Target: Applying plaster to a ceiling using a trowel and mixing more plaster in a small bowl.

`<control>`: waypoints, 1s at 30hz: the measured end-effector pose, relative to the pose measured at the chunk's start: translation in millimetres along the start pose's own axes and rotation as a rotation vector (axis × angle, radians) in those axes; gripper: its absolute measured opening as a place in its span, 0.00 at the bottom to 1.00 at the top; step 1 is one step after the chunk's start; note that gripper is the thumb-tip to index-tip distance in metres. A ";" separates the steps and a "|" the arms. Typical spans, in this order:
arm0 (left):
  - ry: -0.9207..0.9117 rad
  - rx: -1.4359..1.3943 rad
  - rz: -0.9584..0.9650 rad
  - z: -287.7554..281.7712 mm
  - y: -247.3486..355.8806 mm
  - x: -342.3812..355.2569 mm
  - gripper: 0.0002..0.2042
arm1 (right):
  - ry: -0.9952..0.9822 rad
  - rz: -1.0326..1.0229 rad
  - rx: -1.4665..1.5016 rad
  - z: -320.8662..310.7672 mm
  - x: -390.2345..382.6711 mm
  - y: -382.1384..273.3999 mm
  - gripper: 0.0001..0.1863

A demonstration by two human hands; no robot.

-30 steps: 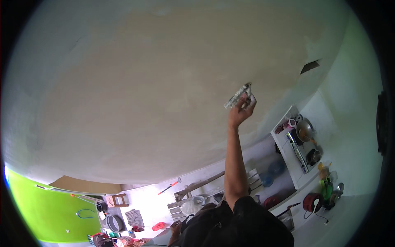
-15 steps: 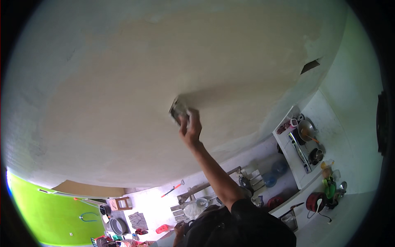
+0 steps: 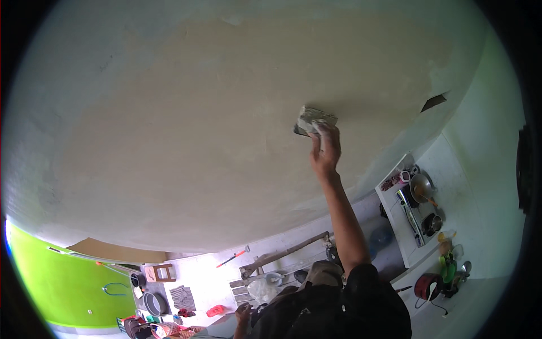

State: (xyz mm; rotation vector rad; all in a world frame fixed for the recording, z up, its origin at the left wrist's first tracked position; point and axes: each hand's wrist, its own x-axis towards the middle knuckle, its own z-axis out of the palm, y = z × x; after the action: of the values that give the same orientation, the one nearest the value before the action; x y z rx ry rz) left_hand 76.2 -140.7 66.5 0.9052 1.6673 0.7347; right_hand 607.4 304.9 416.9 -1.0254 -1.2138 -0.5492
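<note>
My right hand [image 3: 326, 150] reaches up, its fingers and thumb closed round a flat plaster scraper [image 3: 314, 120]. Grey-white plaster is caked on the scraper, and some is smeared on my fingers. The scraper lies against a large pale wall [image 3: 226, 113], which has a wide beige area with lighter, greyish margins. Down by my body is my left hand [image 3: 243, 312], small in the picture; its fingers look bent, and whether they hold anything is not clear.
A white counter [image 3: 395, 206] at the right bears a stove, a wok [image 3: 420, 188] and a small pot. A wooden bench [image 3: 282, 254], a plastic bag, a red-handled tool [image 3: 232, 257] and a grey tub [image 3: 154, 304] stand or lie below. A dark rectangular hole [image 3: 433, 103] opens in the wall.
My right hand has moved the scraper right and somewhat upward across the wall. The scraper's broad face shows more now. My left hand stays low by my body.
</note>
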 end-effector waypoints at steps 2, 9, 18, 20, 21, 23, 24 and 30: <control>-0.006 -0.073 -0.084 -2.2 -18.9 -3.2 0.21 | -0.007 -0.029 0.037 16.9 -8.3 -4.3 0.14; -0.018 0.195 -0.126 5.6 12.4 -13.3 0.22 | -0.424 0.124 0.253 -8.2 -90.0 -23.6 0.18; 0.059 -0.203 -0.212 13.0 39.8 10.1 0.20 | 0.343 0.756 0.489 -13.2 -10.5 -26.2 0.14; 0.051 -0.234 -0.192 15.4 38.4 6.8 0.20 | 0.465 0.738 0.482 -0.8 -4.8 -19.0 0.15; 0.042 -0.265 -0.176 17.0 36.9 4.6 0.20 | 0.466 0.739 0.483 4.8 -4.6 -18.3 0.15; 0.032 -0.289 -0.125 16.6 26.3 -5.3 0.19 | 0.451 0.669 0.293 19.0 -7.9 -21.8 0.15; 0.067 -0.270 -0.144 15.1 18.6 -7.3 0.19 | 0.368 0.615 0.127 26.4 -9.9 -32.1 0.16; -0.059 0.301 0.211 1.5 -17.1 -15.7 0.20 | -0.046 0.328 0.301 53.9 -43.8 -119.5 0.14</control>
State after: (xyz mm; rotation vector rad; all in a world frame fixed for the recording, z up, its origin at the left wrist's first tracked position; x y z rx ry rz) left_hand 76.7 -162.9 59.8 1.3181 1.6730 0.5977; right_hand 470.2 288.5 417.5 -0.9554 -1.0987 -0.0833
